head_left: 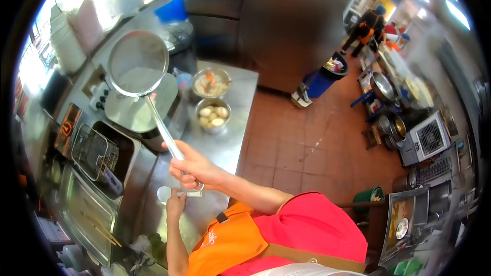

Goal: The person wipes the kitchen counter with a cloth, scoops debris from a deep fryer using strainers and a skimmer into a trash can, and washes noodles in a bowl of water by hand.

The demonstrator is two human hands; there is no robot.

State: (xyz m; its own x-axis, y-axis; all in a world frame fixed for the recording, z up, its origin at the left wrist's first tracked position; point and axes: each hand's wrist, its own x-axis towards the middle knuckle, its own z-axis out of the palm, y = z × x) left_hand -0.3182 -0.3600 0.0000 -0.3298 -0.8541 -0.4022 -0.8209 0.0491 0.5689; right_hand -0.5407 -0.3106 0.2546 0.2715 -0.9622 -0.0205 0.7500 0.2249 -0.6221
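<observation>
My right hand is closed around the long metal handle of a round mesh strainer. The strainer is raised above the counter, its mesh head overlapping a pot's round lid in the view. Low over the steel counter, my left hand has its fingers closed on a small white utensil with a round end, a pale strip showing on the hand's other side. Past the right hand stand a metal bowl of pale round pieces and another bowl with whitish and orange food.
A wire fryer basket with a grey handle sits in the fryer at left. Nearer me, chopsticks lie on a metal tray. A blue bin stands on the red tiled floor. Other people are at the far end of the room.
</observation>
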